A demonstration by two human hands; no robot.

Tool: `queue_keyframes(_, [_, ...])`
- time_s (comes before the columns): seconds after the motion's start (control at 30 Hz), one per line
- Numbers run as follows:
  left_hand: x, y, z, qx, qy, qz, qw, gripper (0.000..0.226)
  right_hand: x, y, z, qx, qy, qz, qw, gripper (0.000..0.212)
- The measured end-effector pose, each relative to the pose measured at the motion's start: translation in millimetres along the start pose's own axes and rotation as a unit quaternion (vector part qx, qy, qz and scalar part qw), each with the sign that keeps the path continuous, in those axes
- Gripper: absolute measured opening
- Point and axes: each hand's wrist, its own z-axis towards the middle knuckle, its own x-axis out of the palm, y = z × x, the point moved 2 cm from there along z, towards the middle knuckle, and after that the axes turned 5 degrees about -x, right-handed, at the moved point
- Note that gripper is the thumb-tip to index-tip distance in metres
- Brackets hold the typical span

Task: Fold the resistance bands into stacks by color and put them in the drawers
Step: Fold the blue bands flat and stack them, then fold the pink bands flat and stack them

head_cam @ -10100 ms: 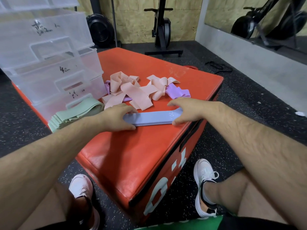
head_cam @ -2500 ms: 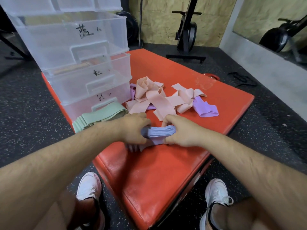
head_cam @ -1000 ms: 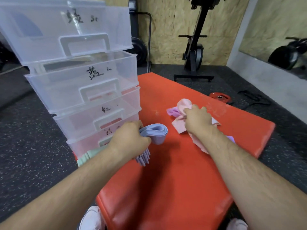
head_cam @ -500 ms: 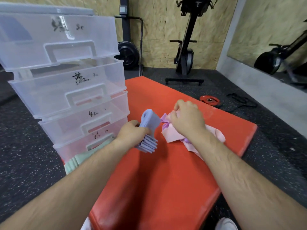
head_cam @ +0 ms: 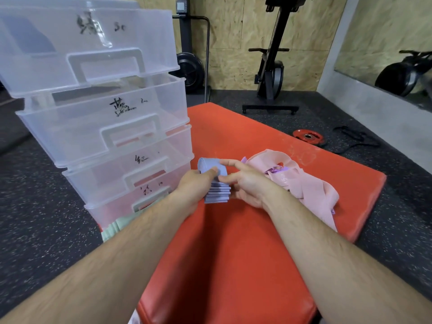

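Observation:
My left hand (head_cam: 195, 186) grips a folded stack of blue resistance bands (head_cam: 217, 194) and holds it on end just above the orange padded box (head_cam: 233, 249). My right hand (head_cam: 249, 183) is at the stack's right side, its straight fingers touching the stack. A loose pile of pink bands (head_cam: 306, 183) lies behind my right hand, with a purple band (head_cam: 275, 170) showing through it. A folded green stack (head_cam: 114, 228) lies at the foot of the clear drawer tower (head_cam: 105, 127), partly hidden by my left forearm. All the drawers look pushed in.
The drawer tower stands on the box's left side. On the dark floor behind the box lie a red weight plate (head_cam: 307, 136) and a black cord (head_cam: 356, 139). An exercise machine (head_cam: 271, 71) stands by the wooden wall.
My right hand has left the pink pile and come across to the blue stack. My left hand still holds the stack, in front of the lower drawers.

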Motion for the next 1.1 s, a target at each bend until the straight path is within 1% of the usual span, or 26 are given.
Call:
queue_keyframes(0.1, [-4, -1, -2, 0.034, -0.069, 0.126, 0.989, 0.041, 5, -8, 20, -0.016, -0.059, -0.007, 0.998, 0.048])
queue_keyframes(0.2, [-8, 2, -1, 0.06, -0.089, 0.179, 0.978, 0.03, 16, -17, 37, -0.035, -0.104, -0.027, 0.994, 0.051])
queue_keyframes(0.33, [-19, 9, 1, 0.105, -0.115, 0.238, 0.959, 0.021, 33, -23, 53, -0.062, -0.102, -0.007, 0.993, 0.052])
queue_keyframes(0.4, [-25, 12, 2, 0.105, -0.109, 0.262, 0.953, 0.026, 37, -31, 58, -0.056, -0.104, -0.061, 0.991, 0.055])
queue_keyframes(0.47, [-29, 15, 2, 0.104, -0.084, 0.298, 0.945, 0.033, 36, -36, 61, -0.041, -0.103, -0.143, 0.983, 0.056])
queue_keyframes(0.57, [-31, 15, -1, 0.119, -0.055, 0.348, 0.928, 0.043, 34, -31, 58, -0.022, -0.08, -0.212, 0.974, 0.062])
queue_keyframes(0.63, [-30, 15, -3, 0.124, -0.033, 0.36, 0.924, 0.043, 34, -29, 55, -0.028, -0.068, -0.281, 0.957, 0.062])
queue_keyframes(0.7, [-30, 16, -4, 0.141, -0.009, 0.368, 0.919, 0.041, 37, -33, 50, -0.037, -0.07, -0.373, 0.924, 0.051])
queue_keyframes(0.77, [-31, 17, -5, 0.163, -0.004, 0.364, 0.917, 0.042, 42, -38, 43, -0.043, -0.062, -0.44, 0.895, 0.043])
queue_keyframes(0.83, [-32, 17, -5, 0.184, -0.003, 0.394, 0.9, 0.046, 44, -39, 35, -0.06, -0.042, -0.495, 0.866, 0.033])
queue_keyframes(0.9, [-30, 16, -4, 0.192, -0.007, 0.413, 0.89, 0.037, 41, -39, 28, -0.073, -0.025, -0.527, 0.846, 0.025])
queue_keyframes(0.97, [-30, 17, 0, 0.189, -0.008, 0.417, 0.889, 0.022, 36, -36, 21, -0.094, -0.034, -0.538, 0.837, 0.026])
queue_keyframes(1.03, [-29, 18, 3, 0.196, -0.002, 0.415, 0.888, 0.014, 32, -32, 15, -0.115, -0.05, -0.542, 0.831, 0.033])
queue_keyframes(1.1, [-27, 20, 4, 0.212, 0.005, 0.423, 0.881, 0.029, 31, -28, 7, -0.129, -0.057, -0.556, 0.819, 0.037])
